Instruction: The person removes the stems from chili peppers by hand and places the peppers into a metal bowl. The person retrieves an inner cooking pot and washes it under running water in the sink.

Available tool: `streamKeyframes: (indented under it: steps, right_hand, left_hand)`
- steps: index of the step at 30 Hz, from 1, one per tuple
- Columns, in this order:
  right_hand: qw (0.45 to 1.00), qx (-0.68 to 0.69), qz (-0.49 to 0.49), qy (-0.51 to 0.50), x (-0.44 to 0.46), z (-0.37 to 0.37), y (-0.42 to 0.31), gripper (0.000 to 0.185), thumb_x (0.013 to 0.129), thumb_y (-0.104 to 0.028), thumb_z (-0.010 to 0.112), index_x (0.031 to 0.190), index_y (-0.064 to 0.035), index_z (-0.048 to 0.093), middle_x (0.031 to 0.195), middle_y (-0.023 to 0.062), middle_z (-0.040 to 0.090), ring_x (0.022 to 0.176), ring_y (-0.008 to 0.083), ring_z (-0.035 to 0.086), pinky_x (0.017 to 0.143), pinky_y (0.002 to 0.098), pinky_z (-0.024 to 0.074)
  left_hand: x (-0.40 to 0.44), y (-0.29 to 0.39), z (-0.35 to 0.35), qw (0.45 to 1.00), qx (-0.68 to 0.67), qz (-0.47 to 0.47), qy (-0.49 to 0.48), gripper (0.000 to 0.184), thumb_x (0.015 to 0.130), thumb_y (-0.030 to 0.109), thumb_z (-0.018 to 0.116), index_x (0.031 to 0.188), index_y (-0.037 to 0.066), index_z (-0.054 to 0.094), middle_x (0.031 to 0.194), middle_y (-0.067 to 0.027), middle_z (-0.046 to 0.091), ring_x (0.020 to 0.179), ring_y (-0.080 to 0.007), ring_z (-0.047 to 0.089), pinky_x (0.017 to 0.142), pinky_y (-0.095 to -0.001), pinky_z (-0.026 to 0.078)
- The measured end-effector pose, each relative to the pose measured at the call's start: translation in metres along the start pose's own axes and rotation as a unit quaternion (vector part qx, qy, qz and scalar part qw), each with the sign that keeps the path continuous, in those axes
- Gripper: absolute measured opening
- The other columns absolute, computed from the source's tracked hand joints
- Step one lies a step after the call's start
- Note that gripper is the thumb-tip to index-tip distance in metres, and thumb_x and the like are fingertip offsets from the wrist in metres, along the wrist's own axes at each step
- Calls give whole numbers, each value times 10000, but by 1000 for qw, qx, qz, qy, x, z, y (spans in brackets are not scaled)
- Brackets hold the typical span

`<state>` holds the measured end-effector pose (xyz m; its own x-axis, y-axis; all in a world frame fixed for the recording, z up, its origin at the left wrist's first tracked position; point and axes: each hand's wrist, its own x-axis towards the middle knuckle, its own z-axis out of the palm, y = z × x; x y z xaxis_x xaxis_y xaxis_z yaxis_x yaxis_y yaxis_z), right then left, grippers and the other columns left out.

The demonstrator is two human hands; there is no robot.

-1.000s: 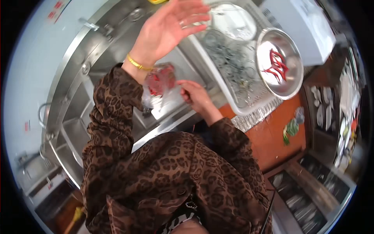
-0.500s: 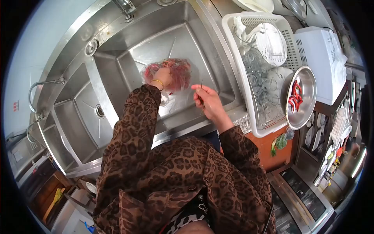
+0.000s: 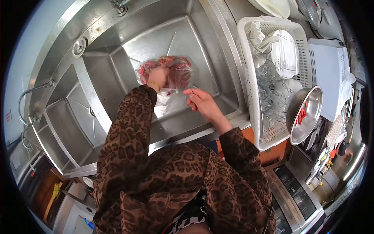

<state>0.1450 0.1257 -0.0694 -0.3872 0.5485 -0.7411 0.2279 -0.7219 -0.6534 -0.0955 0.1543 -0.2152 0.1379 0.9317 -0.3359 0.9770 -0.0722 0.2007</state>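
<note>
The plastic bag (image 3: 183, 74) of red chillies (image 3: 145, 71) lay in the right sink basin (image 3: 208, 52). The left hand (image 3: 159, 75) was at the bag, grip hidden. The right hand (image 3: 203, 103), nearer and right, was pinched narrow; its contents were indiscernible.

I can read no text here: the small red marks (image 3: 8, 116) on the smooth pale-blue wall (image 3: 29, 54) are too blurred.

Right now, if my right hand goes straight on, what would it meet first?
The right hand would probably meet the plastic bag of red peppers first, though depth is unclear; it might pass above.
</note>
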Motion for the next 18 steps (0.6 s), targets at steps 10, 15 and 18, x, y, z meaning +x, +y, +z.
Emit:
streamKeyframes:
  steps: [10, 15, 18]
  right_hand:
    - [724, -664, -151, -108, 68, 46, 22, 290, 890, -168, 509, 1145, -123, 639, 893, 116, 700, 764, 319, 652, 640, 453, 499]
    - [712, -692, -42, -113, 67, 56, 10, 277, 881, -146, 512, 1096, -112, 683, 945, 136, 716, 842, 347, 676, 679, 473, 513]
    - [728, -678, -13, -102, 62, 50, 8, 267, 875, -135, 519, 1062, -99, 706, 973, 141, 721, 865, 345, 683, 692, 476, 519]
  left_hand:
    - [-22, 5, -96, 876, -464, -38, 128, 188, 920, 164, 524, 854, 33, 641, 802, -43, 674, 684, -198, 605, 646, -319, 495]
    - [-29, 9, -89, 782, -614, -12, -102, 156, 906, 122, 530, 898, 35, 659, 794, -10, 656, 678, -117, 557, 648, -268, 480]
    - [-33, 12, -70, 847, -440, 5, -299, 178, 927, 187, 564, 937, 57, 685, 845, -32, 691, 716, -186, 607, 683, -310, 486]
